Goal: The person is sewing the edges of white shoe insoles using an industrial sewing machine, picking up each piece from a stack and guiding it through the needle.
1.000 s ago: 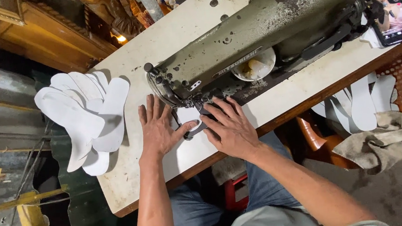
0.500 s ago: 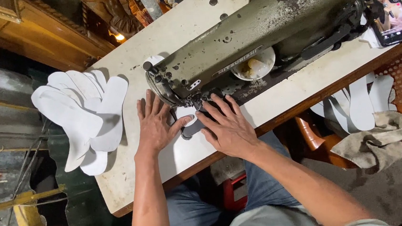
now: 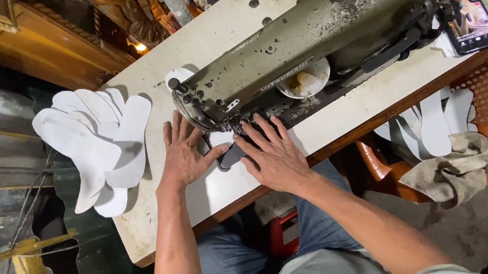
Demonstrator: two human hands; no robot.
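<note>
A grey-green industrial sewing machine (image 3: 307,51) lies across a white table (image 3: 164,230). Under its needle end sits a white shoe-sole-shaped piece (image 3: 210,186) with a dark strip (image 3: 232,154) on it. My left hand (image 3: 184,153) lies flat on the white piece, fingers spread, left of the needle. My right hand (image 3: 271,152) presses flat on the dark strip just right of the needle, fingers pointing at the presser foot. Neither hand grips anything.
A fanned stack of white sole-shaped pieces (image 3: 91,143) hangs over the table's left edge. A small white bowl (image 3: 305,83) sits by the machine. A phone (image 3: 469,15) with a lit screen lies at the far right. More white pieces (image 3: 434,122) and a rag (image 3: 452,167) rest on a chair.
Both hands have stayed pressed on the piece under the needle; they have shifted only slightly along with the view.
</note>
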